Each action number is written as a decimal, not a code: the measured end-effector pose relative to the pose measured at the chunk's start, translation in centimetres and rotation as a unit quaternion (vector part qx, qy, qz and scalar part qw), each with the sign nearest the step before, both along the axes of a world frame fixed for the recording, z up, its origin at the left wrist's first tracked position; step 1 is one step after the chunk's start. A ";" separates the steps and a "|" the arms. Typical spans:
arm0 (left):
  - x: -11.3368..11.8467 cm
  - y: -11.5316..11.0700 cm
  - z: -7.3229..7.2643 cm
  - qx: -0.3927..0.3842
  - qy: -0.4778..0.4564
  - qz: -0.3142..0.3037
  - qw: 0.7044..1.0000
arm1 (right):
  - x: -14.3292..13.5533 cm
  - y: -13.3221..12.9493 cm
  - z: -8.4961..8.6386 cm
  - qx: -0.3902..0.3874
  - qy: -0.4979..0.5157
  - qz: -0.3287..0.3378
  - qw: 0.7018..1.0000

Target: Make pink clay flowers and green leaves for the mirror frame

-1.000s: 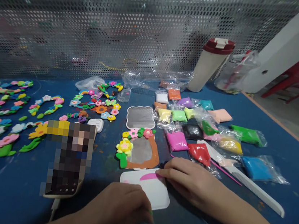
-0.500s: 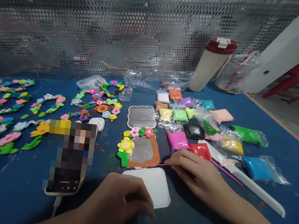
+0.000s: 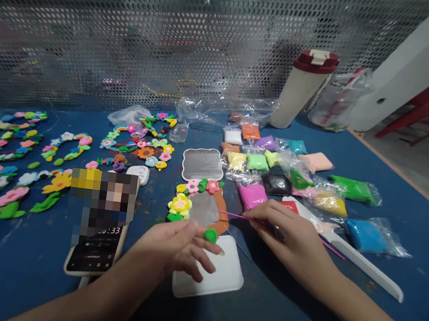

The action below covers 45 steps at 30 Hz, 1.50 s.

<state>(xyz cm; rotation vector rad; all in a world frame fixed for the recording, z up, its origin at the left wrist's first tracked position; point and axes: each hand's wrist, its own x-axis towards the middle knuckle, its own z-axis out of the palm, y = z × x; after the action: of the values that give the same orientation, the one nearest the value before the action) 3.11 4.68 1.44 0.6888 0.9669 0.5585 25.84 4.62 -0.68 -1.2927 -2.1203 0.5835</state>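
Note:
My left hand (image 3: 183, 250) is turned partly palm up with its fingers spread, a small rounded piece of green clay (image 3: 210, 235) on the index fingertip. It hovers over a white rounded plate (image 3: 219, 281). My right hand (image 3: 287, 232) pinches a thin pink stick (image 3: 233, 215). The stick's tip reaches the brown clay border (image 3: 224, 206) on the right of a small mirror (image 3: 204, 209). Clay flowers, among them a large yellow flower (image 3: 180, 205), line the mirror's left and top edges. My left hand partly hides its lower edge.
Several bagged clay packs, such as a magenta pack (image 3: 253, 196), lie beyond my right hand. A white comb (image 3: 365, 267) and another pink stick (image 3: 334, 249) lie right. Left are a phone (image 3: 93, 255) and clay-decorated frames (image 3: 67, 147). Behind stand a tumbler (image 3: 303, 93) and a perforated panel (image 3: 155, 33).
My left hand has risen forward and turned over, its fingers spreading to show the green clay. My right hand has moved the pink stick's tip from the mirror's lower border up its right side.

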 end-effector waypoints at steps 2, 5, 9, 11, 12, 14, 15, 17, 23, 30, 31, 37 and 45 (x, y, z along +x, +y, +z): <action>-0.2 -0.1 -0.2 -0.017 -0.019 0.018 1.000 | 0.1 0.1 0.0 -0.001 -0.002 -0.005 1.000; -0.4 -0.2 -0.4 -0.014 -0.019 0.015 1.000 | 0.1 0.1 -0.1 -0.002 -0.007 -0.009 1.000; -0.6 -0.2 -0.2 -0.001 0.009 -0.003 1.000 | 0.1 0.2 -0.2 0.001 -0.014 -0.003 1.000; -0.5 -0.2 0.0 0.013 0.018 -0.018 1.000 | 0.1 0.1 -0.2 0.005 -0.015 0.002 1.000; -0.5 -0.2 0.1 0.023 0.027 -0.025 0.999 | 0.0 0.1 -0.2 0.005 -0.015 0.004 1.000; -0.4 -0.3 0.2 0.042 0.054 -0.044 0.997 | 0.0 0.1 -0.2 0.004 -0.017 0.009 1.000; -0.3 -0.3 0.2 0.047 0.070 -0.053 0.995 | -0.1 0.0 -0.3 0.002 -0.019 0.012 1.000; -0.3 -0.4 0.4 0.051 0.101 -0.076 0.991 | -0.2 0.0 -0.3 0.000 -0.023 0.019 1.000; -0.4 -1.0 1.2 0.111 0.145 -0.116 0.976 | -0.3 -0.1 -0.4 0.012 -0.021 0.024 0.999; -0.2 -1.1 1.5 0.128 0.168 -0.146 0.966 | -0.2 -0.1 -0.4 0.011 -0.025 0.024 0.999; -0.2 -1.0 1.4 0.120 0.162 -0.146 0.968 | -0.2 -0.1 -0.5 0.013 -0.025 0.025 0.999; -0.2 -1.1 1.4 0.108 0.173 -0.156 0.967 | -0.3 -0.1 -0.4 0.021 -0.033 0.023 0.999; -0.6 -1.6 1.3 0.219 0.197 -0.205 0.933 | -0.3 -0.2 -0.3 0.016 -0.028 0.028 0.999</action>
<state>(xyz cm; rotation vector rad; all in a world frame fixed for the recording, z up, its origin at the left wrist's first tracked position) 2.56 3.12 2.73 1.4080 1.0366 0.2631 25.50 4.41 -0.97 -1.2506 -2.2085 0.5408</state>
